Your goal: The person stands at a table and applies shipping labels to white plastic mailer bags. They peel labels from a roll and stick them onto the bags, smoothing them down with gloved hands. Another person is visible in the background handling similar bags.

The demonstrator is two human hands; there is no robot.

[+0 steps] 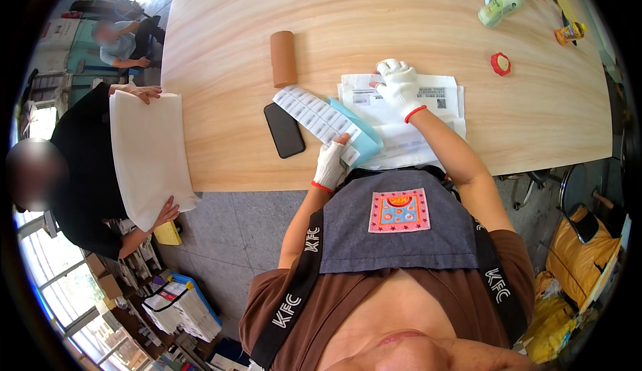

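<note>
My left hand grips a label sheet, thumb seemingly steadying it. Right of that grip, my right hand overlies white packets; I can't tell its hold.

Smooth wood-grain table, matt paper labels, knitted cloth gloves

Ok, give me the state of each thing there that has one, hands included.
Left hand: gripping the label sheet.
Label sheet: labels facing up.
Right hand: over the papers, fingers bent.
Papers: flat, overlapping.
Phone: flat, upper face dark.
Green bottle: cap on.
White sheet: held by a co-worker's hands.
</note>
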